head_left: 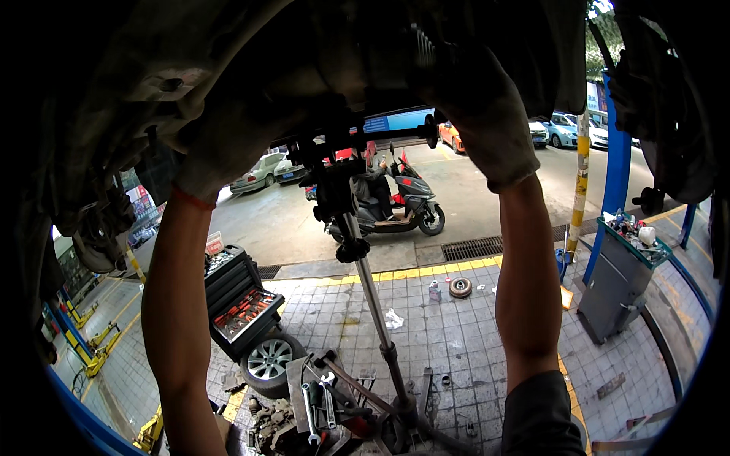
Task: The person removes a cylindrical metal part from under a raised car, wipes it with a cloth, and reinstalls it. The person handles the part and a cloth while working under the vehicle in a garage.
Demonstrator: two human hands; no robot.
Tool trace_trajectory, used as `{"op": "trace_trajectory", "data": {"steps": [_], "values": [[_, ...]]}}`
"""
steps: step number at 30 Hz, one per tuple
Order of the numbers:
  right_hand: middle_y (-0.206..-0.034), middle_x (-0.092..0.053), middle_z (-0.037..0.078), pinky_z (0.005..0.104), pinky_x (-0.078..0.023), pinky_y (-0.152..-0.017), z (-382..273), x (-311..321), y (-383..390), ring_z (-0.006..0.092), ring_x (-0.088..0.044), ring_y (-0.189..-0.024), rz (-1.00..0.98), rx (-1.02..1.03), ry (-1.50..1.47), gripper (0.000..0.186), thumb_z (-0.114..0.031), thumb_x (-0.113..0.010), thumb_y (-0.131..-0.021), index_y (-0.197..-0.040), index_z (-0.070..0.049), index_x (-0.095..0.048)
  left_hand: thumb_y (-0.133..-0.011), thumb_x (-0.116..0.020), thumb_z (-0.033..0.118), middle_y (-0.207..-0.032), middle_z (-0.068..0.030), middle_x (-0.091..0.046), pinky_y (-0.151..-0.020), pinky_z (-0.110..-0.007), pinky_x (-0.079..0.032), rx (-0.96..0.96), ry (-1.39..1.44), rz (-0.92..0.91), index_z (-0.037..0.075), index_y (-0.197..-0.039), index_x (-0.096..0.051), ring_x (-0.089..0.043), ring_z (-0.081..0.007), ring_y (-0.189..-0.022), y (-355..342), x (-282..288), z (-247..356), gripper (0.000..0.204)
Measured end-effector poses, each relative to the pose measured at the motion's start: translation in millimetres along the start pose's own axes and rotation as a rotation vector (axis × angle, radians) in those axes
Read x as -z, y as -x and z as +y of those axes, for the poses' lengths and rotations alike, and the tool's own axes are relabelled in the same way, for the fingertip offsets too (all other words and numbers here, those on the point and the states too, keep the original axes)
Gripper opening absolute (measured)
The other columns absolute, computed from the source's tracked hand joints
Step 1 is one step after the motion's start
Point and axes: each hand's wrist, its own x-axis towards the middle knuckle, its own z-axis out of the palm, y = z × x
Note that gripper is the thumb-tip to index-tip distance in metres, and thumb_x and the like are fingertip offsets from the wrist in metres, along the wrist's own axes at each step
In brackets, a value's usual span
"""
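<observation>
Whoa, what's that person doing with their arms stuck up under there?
The person stands under a raised car in a garage. Both gloved hands, left hand and right hand, press up on its dark underside. A tall jack stand props up a part between them. Tools and a wheel lie on the tiled floor.

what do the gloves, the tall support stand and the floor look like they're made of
Gloves on the left hand and right hand: likely knit cotton, grimy grey with ribbed cuffs. Support stand: metal, a bare silvery pole that catches light, with dark fittings. Floor: small square tiles, probably ceramic or stone, matte grey and stained.
</observation>
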Motion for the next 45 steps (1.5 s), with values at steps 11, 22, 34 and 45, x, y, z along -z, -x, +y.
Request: {"op": "trace_trajectory", "data": {"steps": [11, 22, 34, 45], "values": [[-0.156, -0.05, 0.008, 0.0343, -0.061, -0.098, 21.9, 9.2, 4.9, 0.0259, -0.063, -0.129, 0.021, 0.383, 0.425, 0.066, -0.003, -0.068, -0.097, -0.156, -0.015, -0.043, -0.092, -0.079, 0.033, -0.152, -0.0157, -0.05, -0.117, -0.042, -0.043, 0.059, 0.027, 0.031, 0.005, -0.154, -0.041, -0.05, -0.029, -0.14, 3.5, -3.2, 0.6, 0.078], [-0.12, -0.068, 0.009, 0.026, -0.059, -0.081, 2.8, 2.9, 2.2, 0.0176, -0.069, -0.105, 0.168, -0.026, -0.067, 0.032, -0.017, -0.062, -0.104, -0.134, -0.009, -0.064, -0.095, -0.076, 0.036, -0.152, -0.0163, -0.05, -0.115, -0.042, -0.044, 0.026, 0.019, 0.015, 0.005, -0.155, -0.04, -0.051, -0.0291, -0.138, 3.7, -5.6, -1.8, 0.076], [-0.088, -0.072, 0.006, 0.0249, -0.053, -0.063, 1.8, 22.7, -4.0, 0.0117, -0.069, -0.078, 0.117, 0.309, 0.311, 0.04, -0.038, -0.066, -0.102, -0.12, -0.002, -0.067, -0.097, -0.071, 0.047, -0.15, -0.0175, -0.051, -0.114, -0.044, -0.044, 0.029, 0.016, 0.014, 0.004, -0.154, -0.039, -0.052, -0.0306, -0.137, 4.5, -3.4, -5.0, 0.079], [-0.096, -0.066, 0.008, 0.0273, -0.058, -0.061, -14.5, 36.3, -14.8, 0.0126, -0.063, -0.06, -0.078, -0.217, 0.38, 0.037, -0.025, -0.052, -0.11, -0.141, -0.007, -0.06, -0.098, -0.07, 0.046, -0.149, -0.0168, -0.052, -0.115, -0.046, -0.044, -0.022, -0.122, 0.07, 0.005, -0.153, -0.041, -0.052, -0.0327, -0.138, 8.8, -6.4, -9.0, 0.075]]}}
